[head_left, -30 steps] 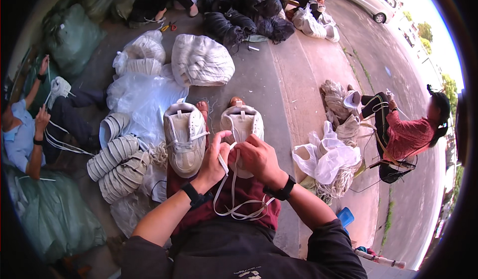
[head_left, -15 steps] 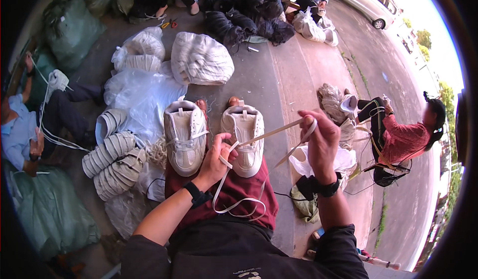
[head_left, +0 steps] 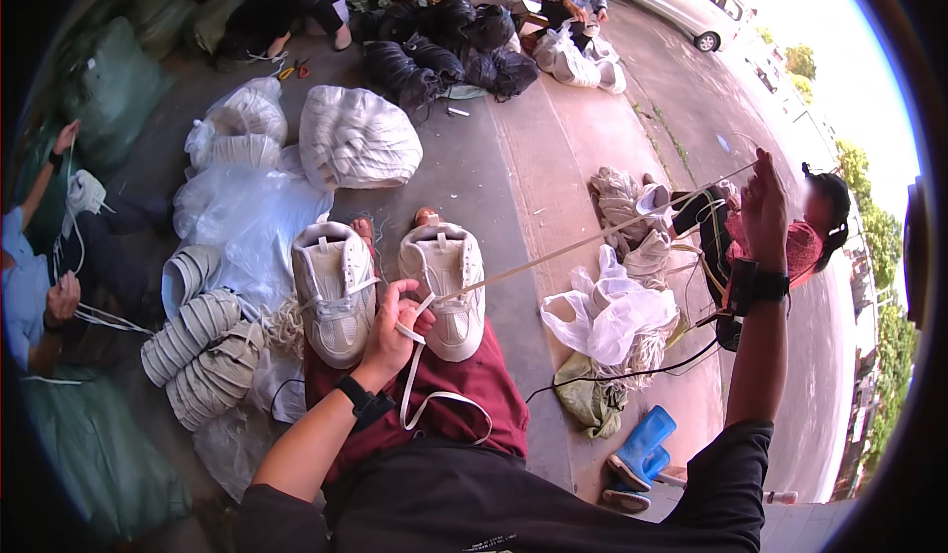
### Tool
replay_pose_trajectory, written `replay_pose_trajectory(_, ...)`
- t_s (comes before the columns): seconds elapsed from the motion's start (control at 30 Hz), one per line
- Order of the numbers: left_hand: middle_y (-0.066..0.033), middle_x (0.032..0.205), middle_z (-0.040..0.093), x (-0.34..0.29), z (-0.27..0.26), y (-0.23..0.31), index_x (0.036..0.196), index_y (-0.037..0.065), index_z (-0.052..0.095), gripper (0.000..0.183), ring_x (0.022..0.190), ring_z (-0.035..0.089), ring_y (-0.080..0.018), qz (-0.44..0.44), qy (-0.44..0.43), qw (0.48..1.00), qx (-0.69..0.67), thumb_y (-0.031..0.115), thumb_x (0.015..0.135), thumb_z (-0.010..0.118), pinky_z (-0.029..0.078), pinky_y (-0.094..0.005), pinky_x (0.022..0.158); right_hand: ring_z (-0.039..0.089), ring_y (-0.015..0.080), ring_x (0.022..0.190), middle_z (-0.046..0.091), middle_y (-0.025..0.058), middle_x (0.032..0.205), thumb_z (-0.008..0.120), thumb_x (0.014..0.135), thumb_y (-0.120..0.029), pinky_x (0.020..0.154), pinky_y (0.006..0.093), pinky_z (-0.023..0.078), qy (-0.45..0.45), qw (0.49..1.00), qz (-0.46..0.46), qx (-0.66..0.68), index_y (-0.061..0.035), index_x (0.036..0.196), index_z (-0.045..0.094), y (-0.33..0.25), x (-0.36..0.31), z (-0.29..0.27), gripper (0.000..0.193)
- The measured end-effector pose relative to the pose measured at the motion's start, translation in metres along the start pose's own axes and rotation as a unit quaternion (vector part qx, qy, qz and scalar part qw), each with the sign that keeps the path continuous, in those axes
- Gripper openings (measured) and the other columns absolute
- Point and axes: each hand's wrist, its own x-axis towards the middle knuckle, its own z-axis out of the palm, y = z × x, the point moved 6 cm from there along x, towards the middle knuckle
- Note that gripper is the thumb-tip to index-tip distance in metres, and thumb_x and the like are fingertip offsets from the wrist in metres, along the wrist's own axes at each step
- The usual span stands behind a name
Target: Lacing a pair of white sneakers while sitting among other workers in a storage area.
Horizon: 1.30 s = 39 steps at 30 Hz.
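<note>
Two cream and white sneakers sit side by side on my lap, toes toward me. The left sneaker (head_left: 331, 321) has a lace crossing its front. On the right sneaker (head_left: 462, 316), my left hand (head_left: 393, 331) is closed at the inner edge, pinching a flat pale shoelace (head_left: 583, 241). From there the lace runs taut, up and right, to my right hand (head_left: 765, 202). That hand is raised far out to the right, fingers closed on the lace. A loose length of lace hangs in a loop from my left hand over my maroon-covered lap.
Stacked shoe uppers (head_left: 193, 331) and clear plastic (head_left: 252, 217) lie left, near a large pale bundle (head_left: 355, 138). Black bundles (head_left: 444, 49) lie ahead. A white bag (head_left: 622, 316) and blue boots (head_left: 642, 444) are at right. Other people sit around, one at right in red.
My right hand has swung outward and up to the right, stretching the lace much longer. My left hand stays by the right sneaker. The loose loop on my lap is smaller.
</note>
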Motion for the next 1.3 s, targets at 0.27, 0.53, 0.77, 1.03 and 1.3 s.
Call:
replay_pose_trajectory(0.27, -0.0093, 0.085, 0.064, 0.010, 0.037, 0.009, 0.129, 0.001, 0.037, 0.039, 0.073, 0.060, -0.0139, -0.011, -0.004, 0.999, -0.031, 0.023, 0.097, 0.045, 0.051, -0.0263, 0.071, 0.038, 0.0051, 0.062, 0.056, -0.0039, 0.088, 0.061, 0.098, -0.024, 0.055, 0.0195, 0.034, 0.152, 0.988, 0.000, -0.028, -0.0046, 0.117, 0.065, -0.073, 0.046, -0.141, 0.027)
replay_pose_trajectory(0.53, -0.0101, 0.082, 0.063, 0.007, 0.065, 0.027, 0.129, 0.000, 0.036, 0.039, 0.067, 0.059, -0.0135, -0.024, -0.003, 0.999, -0.029, 0.019, 0.095, 0.044, 0.051, -0.0253, 0.066, 0.046, 0.0058, 0.053, 0.074, 0.0063, 0.093, 0.062, 0.097, -0.021, 0.049, 0.0201, 0.044, 0.252, 0.960, 0.014, -0.117, -0.0070, 0.103, 0.069, -0.112, 0.040, -0.189, 0.017)
replay_pose_trajectory(0.77, -0.0102, 0.082, 0.064, 0.003, 0.078, 0.040, 0.129, -0.001, 0.035, 0.039, 0.068, 0.059, -0.0138, -0.020, -0.005, 0.999, -0.032, 0.020, 0.098, 0.045, 0.051, -0.0259, 0.067, 0.058, 0.0065, 0.057, 0.072, 0.0086, 0.084, 0.063, 0.093, -0.010, 0.048, 0.0201, 0.044, 0.328, 0.832, -0.162, -0.417, 0.0031, 0.123, 0.057, -0.150, 0.028, -0.196, 0.033)
replay_pose_trajectory(1.03, -0.0085, 0.084, 0.064, -0.015, 0.088, 0.065, 0.133, 0.001, 0.041, 0.044, 0.073, 0.060, -0.0138, 0.026, -0.003, 1.000, 0.010, 0.031, 0.102, 0.045, 0.051, -0.0267, 0.070, 0.073, 0.0222, 0.081, 0.074, 0.0146, 0.096, 0.057, 0.094, -0.009, 0.068, 0.0295, 0.058, 0.198, 0.840, -0.180, -0.472, 0.0011, 0.113, 0.069, -0.167, 0.027, -0.197, 0.025)
replay_pose_trajectory(1.3, -0.0108, 0.083, 0.067, -0.050, 0.085, 0.103, 0.106, -0.002, 0.063, 0.032, 0.074, 0.064, -0.0178, 0.027, -0.046, 0.983, 0.178, 0.024, 0.103, 0.044, 0.052, -0.0311, 0.069, 0.069, 0.0335, 0.090, 0.070, 0.0183, 0.099, 0.064, 0.091, -0.018, 0.079, 0.0401, 0.054, 0.206, 0.570, -0.256, -0.753, -0.0070, 0.107, 0.072, -0.189, -0.014, -0.176, 0.022)
